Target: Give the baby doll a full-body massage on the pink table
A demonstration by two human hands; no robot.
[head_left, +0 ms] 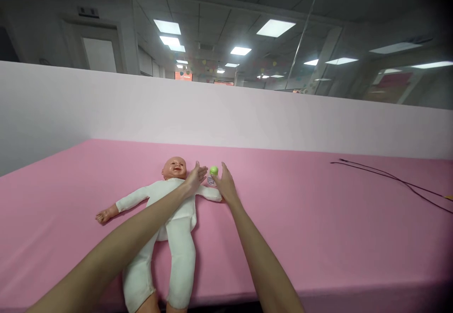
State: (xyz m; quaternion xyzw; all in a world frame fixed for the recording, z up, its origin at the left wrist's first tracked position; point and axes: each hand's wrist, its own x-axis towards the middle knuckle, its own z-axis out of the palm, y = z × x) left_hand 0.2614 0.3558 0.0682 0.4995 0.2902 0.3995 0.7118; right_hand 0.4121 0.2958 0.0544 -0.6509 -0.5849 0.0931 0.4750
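A baby doll [159, 192] with a white cloth body lies on its back on the pink covered table. Beside its head stands a small clear bottle with a rounded green cap [213, 170], partly behind my right thumb. My left hand [197, 179] is over the doll's shoulder, fingers stretched toward the bottle's left side. To the bottle's right is my right hand [225, 183], fingers extended upward and thumb apart, close to the bottle and above the doll's hand. Whether the right thumb touches the bottle I cannot tell.
Thin dark cables [389, 176] lie on the right side of the pink table surface [283, 209]. A low white partition [247, 119] runs along the back edge, with glass above it.
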